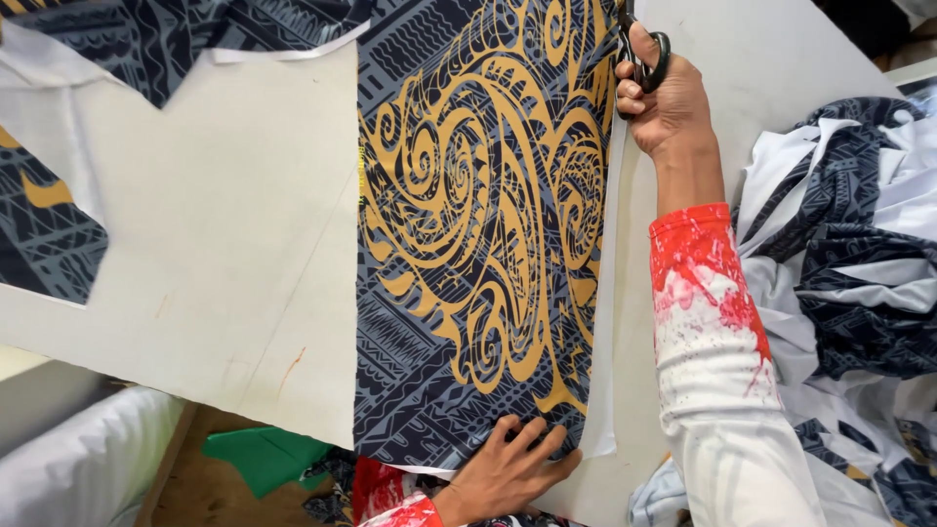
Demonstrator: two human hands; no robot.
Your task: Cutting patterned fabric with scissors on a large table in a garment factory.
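While left hand [508, 468] pins patterned fabric [478, 224], right hand [664, 98] grips scissors [639, 49].

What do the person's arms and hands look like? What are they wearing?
Both hands are bare, with no gloves: the right hand and the left hand. The right arm wears a long white sleeve splashed with red near the wrist. The left cuff is red with white speckles.
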